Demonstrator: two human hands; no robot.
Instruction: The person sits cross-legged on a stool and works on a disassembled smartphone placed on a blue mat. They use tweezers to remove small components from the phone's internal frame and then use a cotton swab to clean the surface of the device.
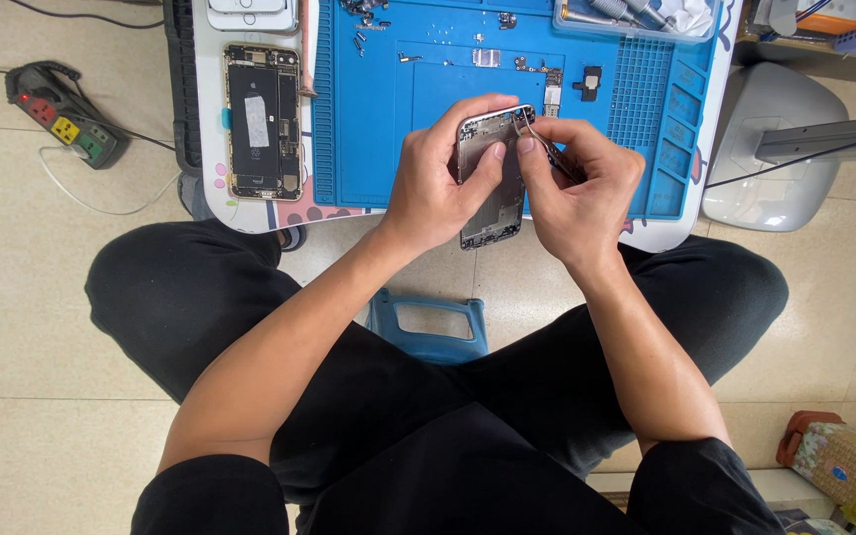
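- My left hand (pixel 438 183) grips a bare phone housing (pixel 492 188), a thin grey metal shell with rounded corners, fingers curled behind it and thumb pressed flat on its inner face.
- My right hand (pixel 577 188) is pinched shut on slim metal tweezers (pixel 547 149), their tips at the shell's top edge.
- The housing tilts above the near edge of the bench (pixel 260 213), over a blue rubbery work mat (pixel 369 119) with ribbed borders and shallow moulded trays.
- To the left lies 1 opened phone (pixel 263 121), gold-rimmed, its black battery exposed.
- Small dark parts and screws (pixel 537 74) dot the mat's far side.
- A black power strip (pixel 63 114) with coloured sockets sits on the glossy beige tiled floor (pixel 12 297).
- A blue plastic stool (pixel 428 322) shows between my knees.
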